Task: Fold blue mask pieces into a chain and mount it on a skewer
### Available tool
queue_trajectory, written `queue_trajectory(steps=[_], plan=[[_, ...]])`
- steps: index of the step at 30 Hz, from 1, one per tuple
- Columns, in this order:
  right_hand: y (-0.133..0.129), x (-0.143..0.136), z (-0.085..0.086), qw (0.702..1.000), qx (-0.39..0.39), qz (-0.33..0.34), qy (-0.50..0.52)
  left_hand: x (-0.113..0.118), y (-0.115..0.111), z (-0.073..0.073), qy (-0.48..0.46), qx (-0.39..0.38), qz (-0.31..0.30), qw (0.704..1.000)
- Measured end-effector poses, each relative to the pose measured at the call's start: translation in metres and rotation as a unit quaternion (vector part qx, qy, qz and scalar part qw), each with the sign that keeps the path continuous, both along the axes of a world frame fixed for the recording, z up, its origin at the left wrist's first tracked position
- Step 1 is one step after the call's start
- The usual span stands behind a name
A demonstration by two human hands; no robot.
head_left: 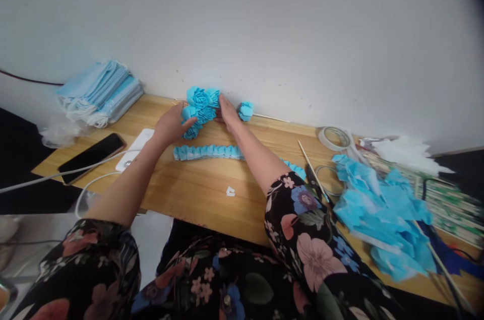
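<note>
A bunch of blue crepe-like flowers (200, 111) lies at the back of the wooden table against the wall. My left hand (174, 123) grips it from the left, thumb across the lower blooms; its other fingers are partly hidden. On the right side my right hand (228, 112) rests against the bunch, fingers stretched out and flat. Just beyond that hand lies a single blue flower (245, 111) on a thin stick (271, 118). In front of both hands runs a pleated blue strip (207, 152), partly covered by my right forearm.
Stacked face masks (100, 90), a phone (92, 157) and a white power strip (135, 149) with cables sit left. A small white scrap (230, 191) lies in front. At right are a tape roll (335, 137), a stick (313, 170) and crumpled blue material (381, 214).
</note>
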State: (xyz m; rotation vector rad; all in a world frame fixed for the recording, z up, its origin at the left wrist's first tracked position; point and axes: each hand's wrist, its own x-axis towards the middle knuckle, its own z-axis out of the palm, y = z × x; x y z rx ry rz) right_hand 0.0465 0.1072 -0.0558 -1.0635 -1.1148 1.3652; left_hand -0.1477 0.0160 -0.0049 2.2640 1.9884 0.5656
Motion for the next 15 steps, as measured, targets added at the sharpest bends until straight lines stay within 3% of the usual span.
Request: queue_trajectory(steps=[5,10,15], plan=[[-0.009,0.009,0.008,0.999,-0.041,0.010,-0.014,0.000,0.009,0.012,-0.033,0.034,0.001,0.999],[-0.004,0.005,0.010,1.000,0.011,-0.017,-0.020,0.007,0.025,0.019,-0.059,0.009,0.010,0.998],[0.009,-0.002,0.006,0.997,0.054,-0.034,-0.032,0.010,0.040,0.014,-0.101,0.028,0.035,0.994]])
